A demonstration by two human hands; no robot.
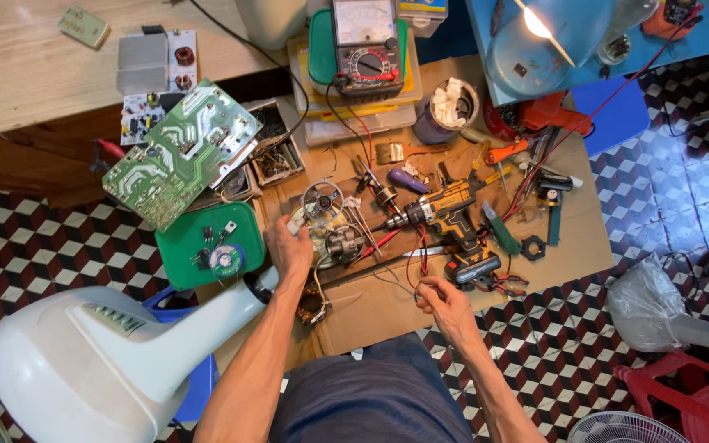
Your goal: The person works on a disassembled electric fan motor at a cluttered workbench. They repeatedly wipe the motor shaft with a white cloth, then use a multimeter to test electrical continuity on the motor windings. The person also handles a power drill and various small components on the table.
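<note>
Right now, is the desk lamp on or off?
On: the desk lamp bulb glows bright white inside its shade at the top.

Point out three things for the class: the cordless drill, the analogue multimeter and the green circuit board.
cordless drill [446,215]: head view, on its yellow and black body.
analogue multimeter [366,51]: head view, between dial face and selector knob.
green circuit board [180,154]: head view, middle of the solder side.

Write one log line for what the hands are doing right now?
left hand: gripping fan motor | right hand: pinching thin wire | nearby: cordless drill, green circuit board | surface: cardboard sheet
</note>
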